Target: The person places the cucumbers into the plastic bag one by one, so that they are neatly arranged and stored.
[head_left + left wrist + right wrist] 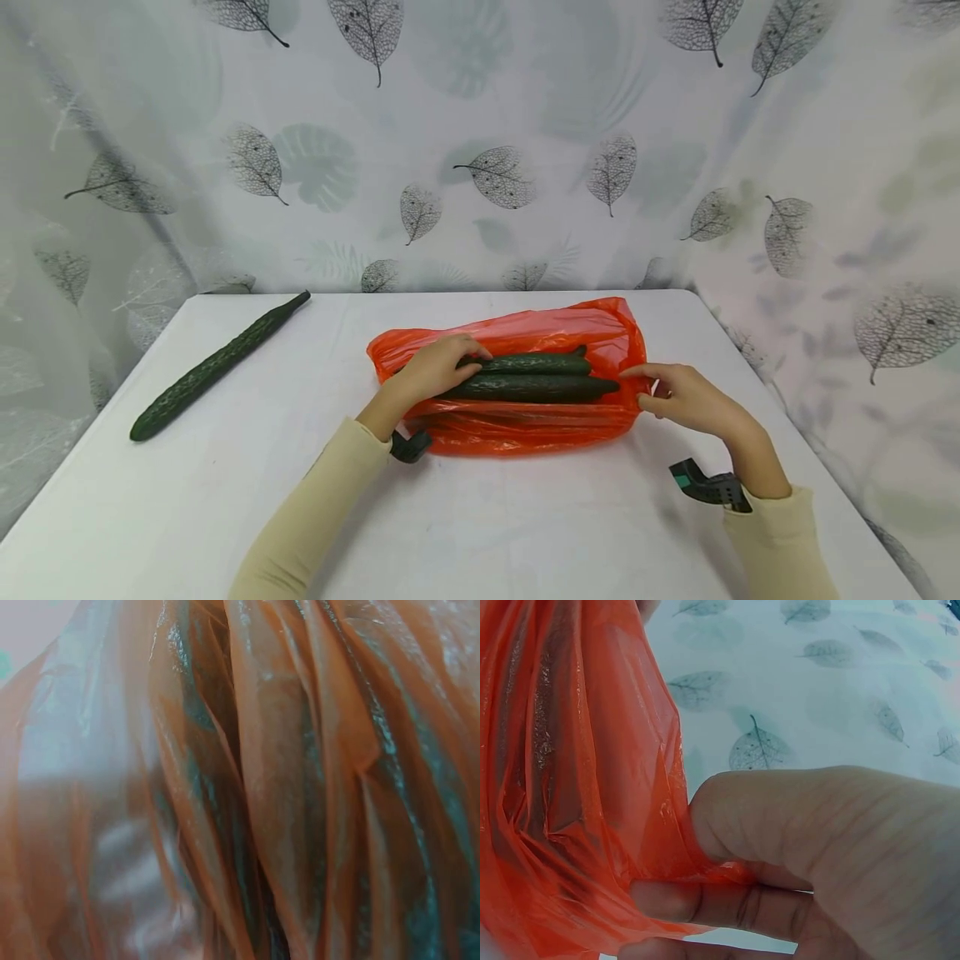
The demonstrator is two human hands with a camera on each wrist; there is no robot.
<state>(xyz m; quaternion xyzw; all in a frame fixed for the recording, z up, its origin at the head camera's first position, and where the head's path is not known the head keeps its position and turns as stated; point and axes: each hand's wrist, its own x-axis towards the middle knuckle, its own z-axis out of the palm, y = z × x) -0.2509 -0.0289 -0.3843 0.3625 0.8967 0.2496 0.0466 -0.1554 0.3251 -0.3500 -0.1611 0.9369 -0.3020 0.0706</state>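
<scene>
Dark green cucumbers (540,387) lie side by side in the mouth of a red plastic bag (517,433), which is spread sideways on the table. My left hand (435,367) reaches over their left end from the front, its fingers curled round a cucumber. Only folds of the bag (277,750) fill the left wrist view, so that hand is hidden there. At the bag's right edge, my right hand (686,400) pinches the plastic. The right wrist view has its thumb (757,814) and fingers close together on the gathered film.
Another long cucumber (217,367) lies diagonally on the left of the white table (510,533). A pale curtain with a leaf print (465,125) hangs behind the table and along its sides. A dark band (708,485) sits on the right wrist.
</scene>
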